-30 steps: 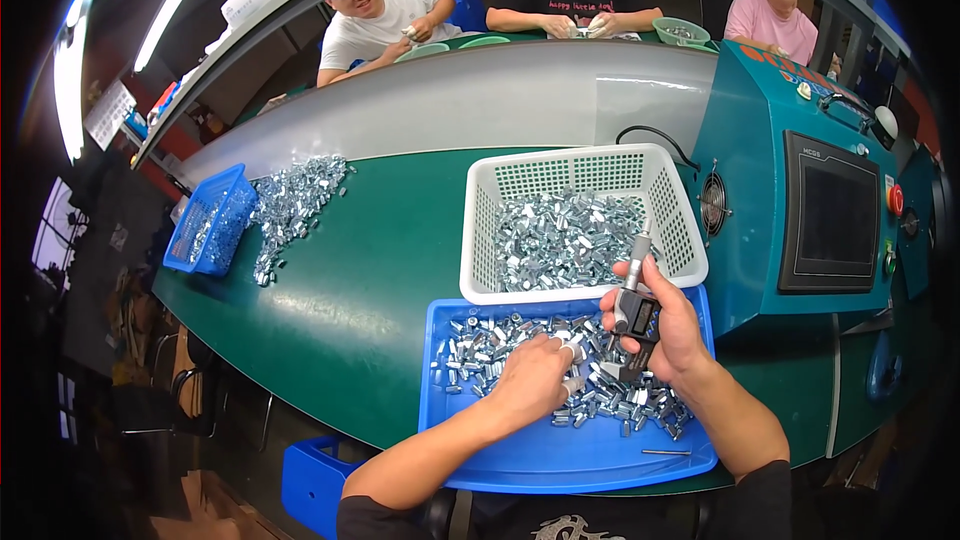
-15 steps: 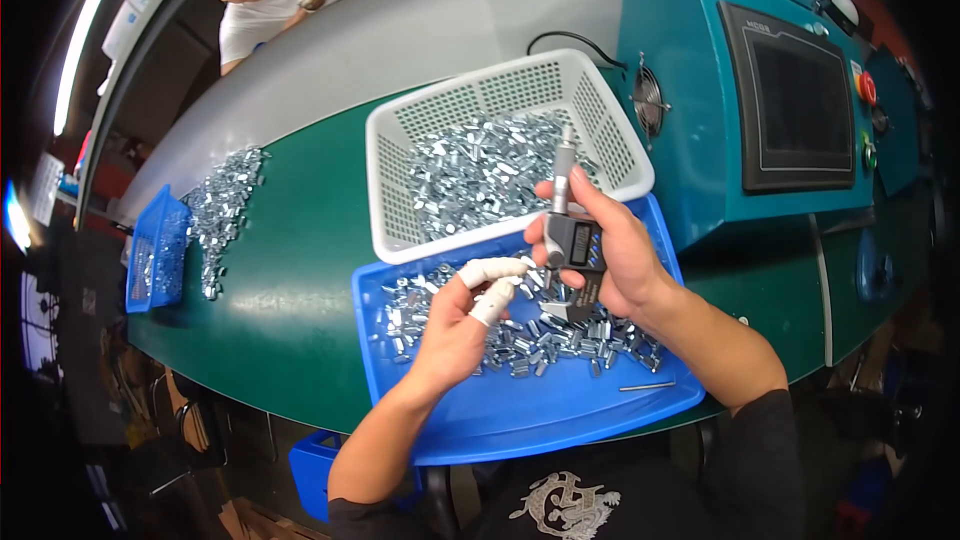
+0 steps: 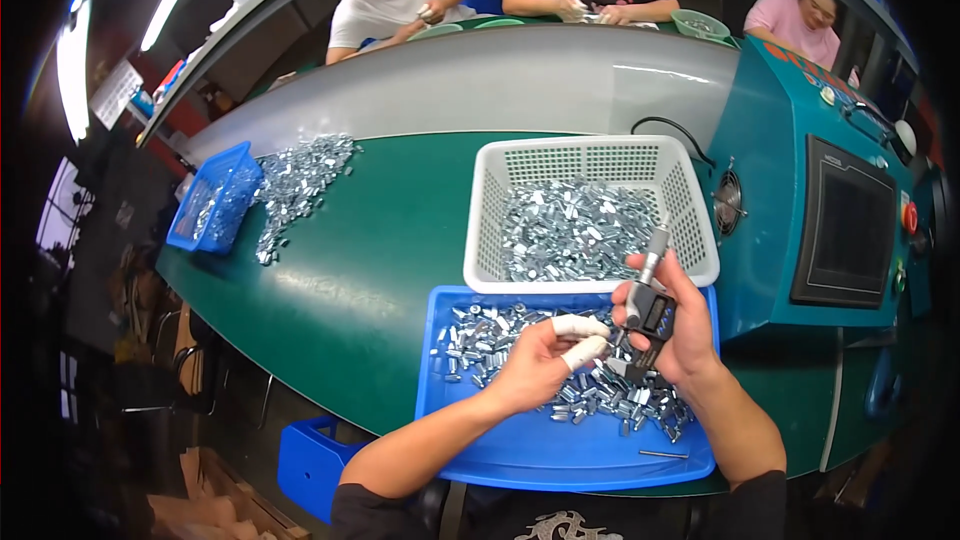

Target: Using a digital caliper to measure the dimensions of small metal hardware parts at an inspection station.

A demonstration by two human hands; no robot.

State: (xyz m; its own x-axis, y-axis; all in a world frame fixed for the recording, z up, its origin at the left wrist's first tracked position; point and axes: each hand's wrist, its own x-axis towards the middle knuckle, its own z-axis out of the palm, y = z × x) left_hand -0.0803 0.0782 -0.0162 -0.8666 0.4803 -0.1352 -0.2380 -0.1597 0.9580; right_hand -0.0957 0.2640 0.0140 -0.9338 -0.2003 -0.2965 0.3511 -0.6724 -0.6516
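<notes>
My right hand (image 3: 692, 325) is wrapped round a digital micrometer (image 3: 657, 314), its silver thimble pointing up and slightly right. Close by its frame, my left hand (image 3: 535, 368) pinches with thumb and forefinger, both in white finger covers. Whatever sits between those fingertips is too small and hidden to make out. Both hands are above a blue tray (image 3: 560, 465) strewn with small shiny metal pieces (image 3: 590, 402). A thin metal rod (image 3: 664, 454) lies near the tray's front right. Behind it, a white perforated basket (image 3: 482, 230) holds many similar pieces.
On the green table (image 3: 380, 230), a metal heap (image 3: 300, 180) lies beside a small blue basket (image 3: 228, 210) at the left. A teal machine (image 3: 765, 250) with a dark screen (image 3: 848, 225) stands right. Beyond a grey partition (image 3: 480, 80) sit several people.
The view has swung, so the table and trays appear farther right and lower, and more people show beyond the partition. My hands keep nearly the same places relative to each other; the micrometer leans more rightward.
</notes>
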